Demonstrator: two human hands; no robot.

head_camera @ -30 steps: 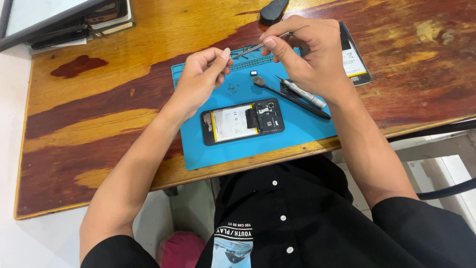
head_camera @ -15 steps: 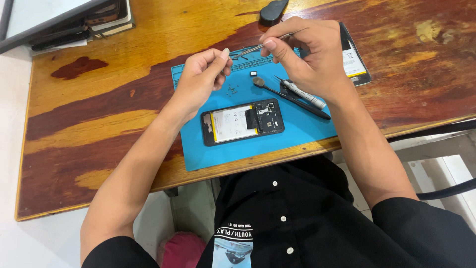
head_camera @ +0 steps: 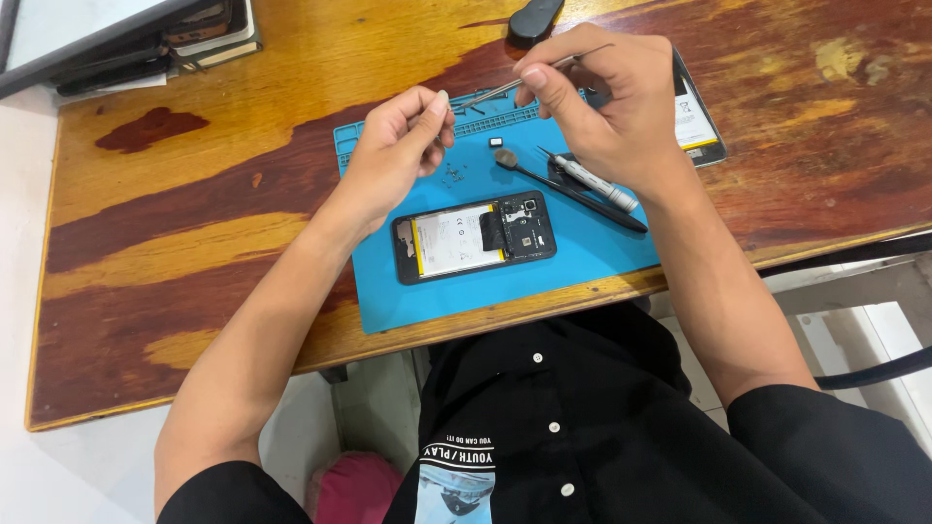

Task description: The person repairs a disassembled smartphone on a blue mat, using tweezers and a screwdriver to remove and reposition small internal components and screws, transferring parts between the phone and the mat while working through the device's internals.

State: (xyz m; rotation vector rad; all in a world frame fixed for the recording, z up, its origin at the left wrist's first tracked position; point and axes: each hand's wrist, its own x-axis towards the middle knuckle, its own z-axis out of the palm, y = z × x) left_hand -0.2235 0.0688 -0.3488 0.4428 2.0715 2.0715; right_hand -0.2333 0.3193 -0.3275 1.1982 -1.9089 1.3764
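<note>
right hand pinching tweezers, left hand curled at their tip

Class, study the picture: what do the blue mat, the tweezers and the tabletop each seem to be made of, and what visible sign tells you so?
Blue mat: probably silicone or rubber; matte, even colour, moulded ridges along its far edge.
Tweezers in the right hand: likely metal; thin, grey, slightly shiny.
Tabletop: wood with glossy, worn varnish; visible grain, patchy dark and yellow areas.

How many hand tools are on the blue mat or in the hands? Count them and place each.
3: tweezers pinched in the right hand; a black spudger and a grey screwdriver lying on the blue mat. Others may hide beneath the hands.
</note>
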